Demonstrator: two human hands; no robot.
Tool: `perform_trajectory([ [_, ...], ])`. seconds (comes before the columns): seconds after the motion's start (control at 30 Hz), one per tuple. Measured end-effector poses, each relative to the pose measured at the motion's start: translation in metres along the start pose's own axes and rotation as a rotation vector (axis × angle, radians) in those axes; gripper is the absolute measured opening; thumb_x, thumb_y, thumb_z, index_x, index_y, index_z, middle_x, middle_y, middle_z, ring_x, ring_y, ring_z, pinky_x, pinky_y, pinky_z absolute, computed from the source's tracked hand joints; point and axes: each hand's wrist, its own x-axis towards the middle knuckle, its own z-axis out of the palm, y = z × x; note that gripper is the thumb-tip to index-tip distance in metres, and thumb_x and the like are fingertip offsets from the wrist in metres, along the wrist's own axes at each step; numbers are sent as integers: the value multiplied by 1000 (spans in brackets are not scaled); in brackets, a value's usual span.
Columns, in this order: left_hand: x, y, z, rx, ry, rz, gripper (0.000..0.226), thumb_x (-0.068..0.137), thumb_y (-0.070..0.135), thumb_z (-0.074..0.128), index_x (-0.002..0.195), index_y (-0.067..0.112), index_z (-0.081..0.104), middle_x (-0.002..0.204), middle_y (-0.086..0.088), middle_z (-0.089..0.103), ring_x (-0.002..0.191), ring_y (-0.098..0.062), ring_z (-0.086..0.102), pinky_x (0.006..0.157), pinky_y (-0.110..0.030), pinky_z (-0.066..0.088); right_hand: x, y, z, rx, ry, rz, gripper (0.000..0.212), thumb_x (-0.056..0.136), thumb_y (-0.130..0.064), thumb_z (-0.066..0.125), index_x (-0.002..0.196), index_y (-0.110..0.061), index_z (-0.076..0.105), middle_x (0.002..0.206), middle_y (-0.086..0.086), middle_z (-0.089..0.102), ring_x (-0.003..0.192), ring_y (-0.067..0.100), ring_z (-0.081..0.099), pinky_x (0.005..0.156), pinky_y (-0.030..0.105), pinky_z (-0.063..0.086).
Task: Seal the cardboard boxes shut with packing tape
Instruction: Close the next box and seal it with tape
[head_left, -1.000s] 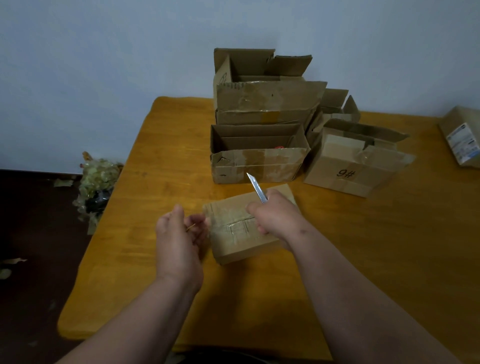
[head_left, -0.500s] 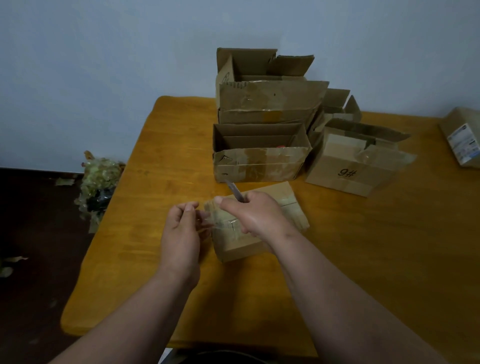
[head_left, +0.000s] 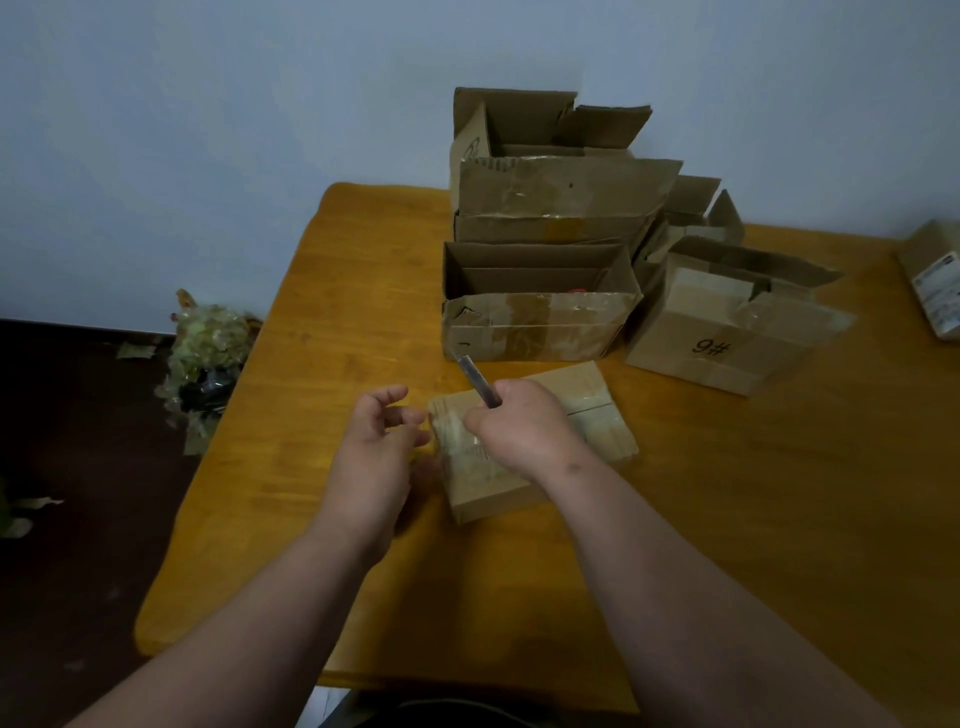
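A small closed cardboard box (head_left: 592, 405) with clear tape over its left end lies on the wooden table (head_left: 363, 291) in front of me. My right hand (head_left: 524, 426) rests on top of the box, shut on a utility knife (head_left: 475, 376) whose blade points up and to the left. Just left of the box, my left hand (head_left: 379, 441) hovers with fingers spread and curled at the box's taped end; I cannot tell whether it touches the tape.
Behind the small box stand several open cardboard boxes: a low one (head_left: 535, 327), a taller stack (head_left: 550, 202), and one marked "9#" (head_left: 727, 332). A labelled box (head_left: 935, 280) sits at the far right edge. Crumpled tape scraps (head_left: 208, 358) lie on the dark floor at left.
My left hand's fingers have opened and spread beside the box. My right hand has shifted slightly on the box top, and the knife blade has tilted further left.
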Motion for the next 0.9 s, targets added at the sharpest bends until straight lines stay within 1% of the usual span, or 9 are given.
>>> perform_trajectory([
  [0.1, 5, -7, -5, 286, -160, 103, 50, 88, 0, 63, 112, 42, 54, 116, 10, 54, 95, -11, 57, 72, -24, 54, -2, -1, -2, 21, -5, 4, 10, 92, -30, 57, 83, -29, 52, 85, -2, 58, 71, 11, 57, 51, 25, 37],
  [0.17, 6, -11, -7, 508, -264, 171, 64, 79, 9, 76, 124, 45, 50, 121, 20, 41, 104, -2, 49, 77, -16, 50, -3, -2, -3, 9, -4, -8, 14, 94, -31, 56, 81, -30, 51, 83, -3, 57, 71, 10, 56, 51, 25, 36],
  [0.27, 12, -19, -7, 723, -298, 242, 77, 74, 20, 84, 141, 30, 48, 130, 10, 27, 121, -9, 33, 103, -29, 42, -6, -4, -1, -70, 5, -62, 21, 96, -31, 53, 77, -30, 46, 80, -4, 53, 68, 9, 51, 51, 25, 33],
  [0.33, 14, -22, -5, 709, -265, 207, 77, 75, 20, 83, 142, 29, 48, 133, 5, 27, 124, -12, 32, 103, -28, 38, -8, -7, 3, -123, 13, -106, 25, 98, -32, 51, 75, -29, 43, 82, -4, 49, 67, 10, 48, 51, 26, 31],
  [0.43, 18, -22, -4, 694, -279, 189, 68, 74, 20, 83, 134, 33, 54, 131, 3, 35, 119, -15, 38, 94, -24, 39, -11, -12, 10, -209, 52, -164, 28, 101, -34, 47, 75, -30, 38, 96, -2, 42, 72, 9, 44, 54, 26, 32],
  [0.53, 20, -20, -5, 730, -305, 163, 66, 76, 22, 82, 134, 33, 53, 131, 2, 37, 119, -16, 38, 96, -30, 44, -11, -16, 11, -230, 34, -176, 21, 102, -34, 44, 83, -29, 38, 89, -5, 45, 72, 7, 44, 52, 27, 30],
  [0.7, 19, -15, -3, 702, -310, 69, 79, 81, 19, 78, 145, 42, 39, 116, 3, 40, 96, -18, 49, 78, -29, 46, -7, -18, 0, -239, -27, -173, 13, 103, -30, 45, 93, -21, 44, 82, -4, 49, 68, 9, 47, 51, 27, 31],
  [0.8, 19, -14, -3, 644, -350, 16, 88, 83, 13, 76, 150, 46, 28, 139, -9, 47, 118, -35, 54, 90, -41, 50, -1, -15, -5, -263, 1, -139, 13, 101, -27, 48, 92, -18, 45, 79, -4, 46, 65, 9, 44, 51, 26, 31],
  [0.9, 19, -14, -4, 575, -382, -23, 92, 84, 8, 73, 151, 47, 22, 151, -2, 43, 129, -25, 50, 101, -35, 46, 4, -6, -9, -324, 38, -84, 8, 100, -25, 51, 97, -17, 49, 82, -2, 50, 69, 12, 49, 52, 26, 35],
])
